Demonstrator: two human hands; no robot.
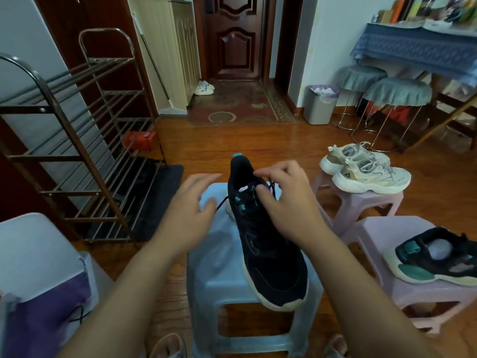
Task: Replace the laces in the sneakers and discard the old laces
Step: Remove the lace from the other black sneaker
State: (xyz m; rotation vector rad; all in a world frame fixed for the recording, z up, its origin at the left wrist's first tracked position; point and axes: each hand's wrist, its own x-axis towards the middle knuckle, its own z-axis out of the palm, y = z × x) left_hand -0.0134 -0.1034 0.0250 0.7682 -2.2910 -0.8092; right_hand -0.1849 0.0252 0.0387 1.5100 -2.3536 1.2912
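Black mesh sneaker with cream sole (268, 244) sits on the pale blue plastic stool (222, 275), toe toward the person, so the top eyelets are within reach of both hands. Right hand (281, 202) is over the tongue, thumb and forefinger curled at the dark lace (271, 186), apparently pinching it. Left hand (191, 210) spread, hovering just beside the loose lace end (219, 204), gripping nothing. Second black sneaker (438, 257) waits on the pink stool (387, 293). Grey bin (320, 107) by the wall, probably for the old laces.
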